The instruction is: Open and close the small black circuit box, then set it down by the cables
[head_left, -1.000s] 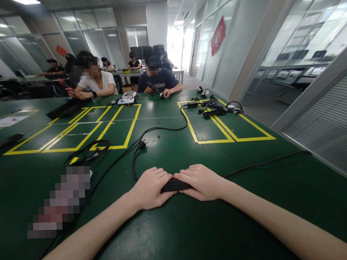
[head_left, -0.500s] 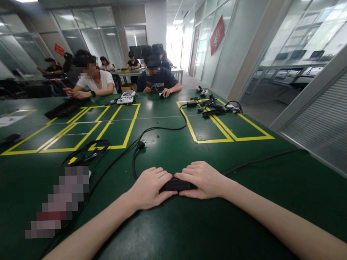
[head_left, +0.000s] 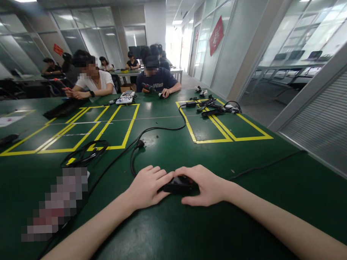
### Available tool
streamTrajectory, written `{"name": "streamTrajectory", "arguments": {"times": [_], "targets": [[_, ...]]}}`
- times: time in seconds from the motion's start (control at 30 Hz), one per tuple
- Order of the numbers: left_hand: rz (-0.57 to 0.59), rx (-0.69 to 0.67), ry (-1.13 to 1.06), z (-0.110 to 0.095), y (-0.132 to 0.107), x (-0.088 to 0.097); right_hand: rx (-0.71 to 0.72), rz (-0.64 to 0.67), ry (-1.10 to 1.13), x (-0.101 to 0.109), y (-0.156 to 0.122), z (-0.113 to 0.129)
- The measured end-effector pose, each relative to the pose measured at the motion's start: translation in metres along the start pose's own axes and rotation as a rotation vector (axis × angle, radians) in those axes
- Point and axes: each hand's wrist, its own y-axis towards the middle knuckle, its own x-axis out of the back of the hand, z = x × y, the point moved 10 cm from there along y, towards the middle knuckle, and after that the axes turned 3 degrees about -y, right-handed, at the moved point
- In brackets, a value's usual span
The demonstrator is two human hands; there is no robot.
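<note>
Black block [head_left: 179, 186], in the head view, is sitting between your hands at the near part of the green table [head_left: 154, 237]. Your left hand [head_left: 149, 187] is gripping its left end; your right hand [head_left: 208, 185] is arching loosely around the right end, its thumb standing apart. A black plug [head_left: 140, 144] is lying just beyond your left hand.

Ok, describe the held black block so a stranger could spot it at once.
Start with the green table. At its near side, find the left hand and the right hand; the black block lies between them. Unlike the pronged black plug lying free beyond, it's in the left hand's grasp.
</note>
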Motion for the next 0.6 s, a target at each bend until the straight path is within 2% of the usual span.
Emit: {"name": "streamTrajectory", "arguments": {"times": [0.13, 0.2, 0.27, 0.33, 0.4, 0.6], "targets": [[-0.043, -0.034, 0.132, -0.006, 0.000, 0.004, -0.354, 0.176, 0.736, -0.028, -0.009, -0.024], [-0.087, -0.042, 0.166, -0.008, 0.000, 0.008, -0.424, 0.213, 0.938, -0.038, -0.011, -0.027], [-0.123, -0.027, 0.145, -0.008, 0.000, 0.011, -0.408, 0.175, 0.989, -0.036, -0.009, -0.028], [-0.133, 0.017, 0.082, -0.004, 0.000, 0.013, -0.374, 0.096, 0.931, -0.029, -0.006, -0.029], [-0.124, 0.076, -0.014, 0.001, 0.000, 0.012, -0.339, 0.035, 0.764, -0.021, -0.004, -0.028], [-0.034, 0.266, -0.312, 0.019, -0.003, -0.002, -0.125, 0.018, -0.073, -0.009, 0.003, -0.011]]}}
